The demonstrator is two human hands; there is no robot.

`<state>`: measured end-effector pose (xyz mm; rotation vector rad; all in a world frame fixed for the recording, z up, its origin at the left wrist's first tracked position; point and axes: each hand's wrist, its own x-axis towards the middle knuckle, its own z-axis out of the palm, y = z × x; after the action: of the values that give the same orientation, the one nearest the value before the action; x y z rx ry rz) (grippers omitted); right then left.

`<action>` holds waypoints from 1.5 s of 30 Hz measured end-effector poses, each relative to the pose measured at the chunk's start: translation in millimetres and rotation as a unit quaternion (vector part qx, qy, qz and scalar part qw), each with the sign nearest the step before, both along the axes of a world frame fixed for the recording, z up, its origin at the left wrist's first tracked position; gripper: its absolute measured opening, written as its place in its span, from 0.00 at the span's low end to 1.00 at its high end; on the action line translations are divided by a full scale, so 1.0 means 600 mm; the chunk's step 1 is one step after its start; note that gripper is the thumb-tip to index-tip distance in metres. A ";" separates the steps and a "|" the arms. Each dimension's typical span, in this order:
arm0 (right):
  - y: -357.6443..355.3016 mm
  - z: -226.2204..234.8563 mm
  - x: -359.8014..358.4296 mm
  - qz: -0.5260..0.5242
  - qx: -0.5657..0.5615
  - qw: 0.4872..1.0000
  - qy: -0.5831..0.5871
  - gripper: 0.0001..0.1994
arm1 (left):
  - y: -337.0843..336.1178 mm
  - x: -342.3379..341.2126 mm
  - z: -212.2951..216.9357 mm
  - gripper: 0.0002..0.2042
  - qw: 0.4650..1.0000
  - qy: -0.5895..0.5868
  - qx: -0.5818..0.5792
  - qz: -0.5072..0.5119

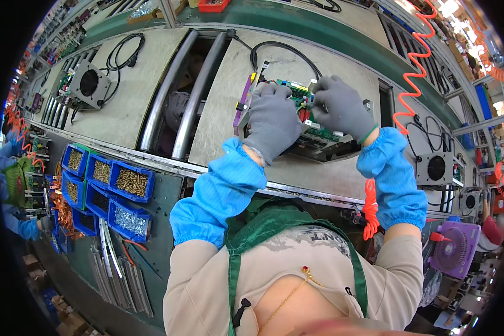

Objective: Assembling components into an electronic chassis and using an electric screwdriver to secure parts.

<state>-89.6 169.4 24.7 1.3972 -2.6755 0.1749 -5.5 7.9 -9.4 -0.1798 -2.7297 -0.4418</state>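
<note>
In front of me stands an open electronic unit with a green circuit board (299,94) and a purple side strip (245,101). My left hand (274,120), in a grey glove, is over the unit's left part, its fingers curled down at the board. On the other side, my right hand (341,106), gloved the same way, bends its fingers in over the right part of the board. Both hands look closed, and the gloves hide whatever is between the fingertips. Small red and yellow parts show between them. A black cable (288,47) loops behind the unit.
Blue bins (131,182) of screws and small metal parts stand at left beside metal strips (117,269). Steel rollers (199,95) cross the line. Fan units (89,83) sit on both sides. An orange coiled hose (417,73) hangs right, above a purple fan (456,246).
</note>
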 end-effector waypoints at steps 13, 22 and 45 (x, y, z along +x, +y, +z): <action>-0.003 0.004 -0.025 -0.028 -0.018 0.995 -0.090 0.06 | -0.016 -0.001 0.007 0.09 0.996 -0.016 0.023 0.080; -0.080 0.002 -0.043 -0.161 0.033 0.986 -0.038 0.07 | -0.067 0.034 0.022 0.11 0.986 0.037 0.157 -0.037; -0.072 -0.172 0.229 -0.050 0.003 0.984 -0.172 0.22 | -0.139 0.211 -0.171 0.20 0.686 -0.293 0.666 -0.020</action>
<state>47.6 125.9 -78.3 1.3373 -3.0154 0.4366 121.3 -75.3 -112.2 0.3582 -2.0816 -2.6355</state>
